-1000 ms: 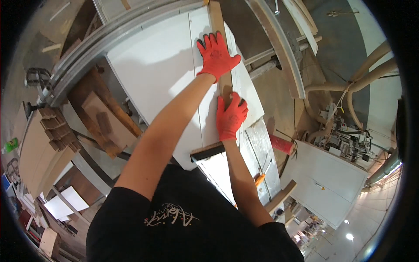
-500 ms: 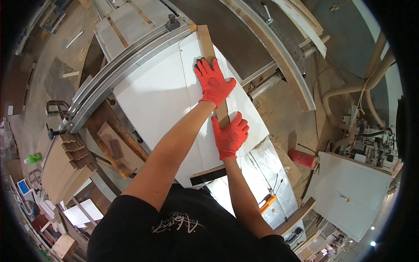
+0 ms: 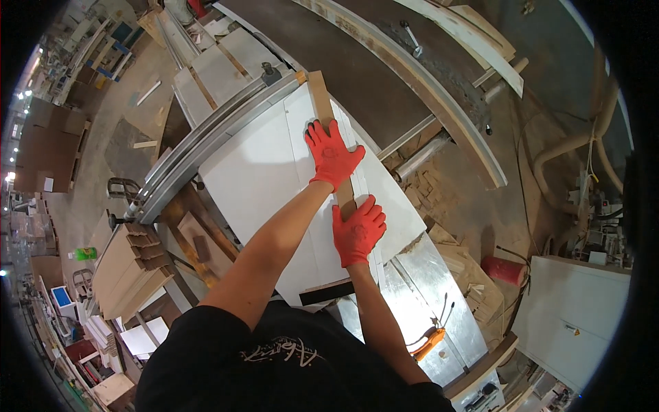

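Note:
A narrow brown wooden strip [image 3: 320, 99] runs lengthwise over a large white panel [image 3: 254, 161] on the machine table. My left hand [image 3: 332, 154], in a red glove with dark fingertips, lies on the strip with its fingers spread toward the far end. Nearer to me, my right hand [image 3: 359, 233], in a matching glove, rests over the strip's near part, thumb to the left and fingers stretched apart to the right. Its palm hides the strip's near end. By my right wrist, a short black-faced piece [image 3: 327, 292] lies at the panel's near edge.
A metal rail [image 3: 206, 134] borders the panel on the left. Stacked brown boards [image 3: 127, 271] stand beyond it. An orange-handled tool [image 3: 429, 343] lies on the shiny metal table [image 3: 439, 295] at right. A curved board [image 3: 439, 96] spans the far right; a red cylinder [image 3: 503, 270] lies below it.
The view has shifted, so the scene sits lower and somewhat to the right in the picture. Both hands keep nearly the same places on the strip.

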Demonstrator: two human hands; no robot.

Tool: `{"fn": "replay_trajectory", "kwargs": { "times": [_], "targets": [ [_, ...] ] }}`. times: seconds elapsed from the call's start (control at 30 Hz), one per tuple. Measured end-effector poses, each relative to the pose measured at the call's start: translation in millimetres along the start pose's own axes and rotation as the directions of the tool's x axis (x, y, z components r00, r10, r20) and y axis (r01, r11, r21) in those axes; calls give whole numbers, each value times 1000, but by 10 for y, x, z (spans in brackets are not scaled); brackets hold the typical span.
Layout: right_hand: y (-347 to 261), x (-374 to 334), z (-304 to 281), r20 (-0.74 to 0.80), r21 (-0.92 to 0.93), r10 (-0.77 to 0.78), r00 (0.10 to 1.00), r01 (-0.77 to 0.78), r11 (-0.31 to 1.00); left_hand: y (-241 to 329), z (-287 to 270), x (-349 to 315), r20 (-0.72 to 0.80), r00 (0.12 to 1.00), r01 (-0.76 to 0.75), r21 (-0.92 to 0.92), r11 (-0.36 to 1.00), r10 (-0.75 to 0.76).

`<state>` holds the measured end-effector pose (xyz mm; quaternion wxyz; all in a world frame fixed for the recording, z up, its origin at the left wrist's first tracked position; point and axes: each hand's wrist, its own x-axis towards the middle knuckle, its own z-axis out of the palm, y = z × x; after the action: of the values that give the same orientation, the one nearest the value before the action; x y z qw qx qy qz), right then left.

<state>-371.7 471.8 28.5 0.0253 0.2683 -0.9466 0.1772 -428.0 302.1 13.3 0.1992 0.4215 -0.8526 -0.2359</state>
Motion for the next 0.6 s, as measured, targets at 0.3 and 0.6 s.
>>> {"fn": "replay_trajectory", "kwargs": {
  "times": [0.3,0.6],
  "targets": [
    [-36,19,27,26,44,5,1000,-6,999,-55,66,46,-75,997,0,104,995,8],
    [-21,36,42,53,-6,16,998,-16,1000,-76,128,28,-98,995,25,62,998,-19]
  ]
}}
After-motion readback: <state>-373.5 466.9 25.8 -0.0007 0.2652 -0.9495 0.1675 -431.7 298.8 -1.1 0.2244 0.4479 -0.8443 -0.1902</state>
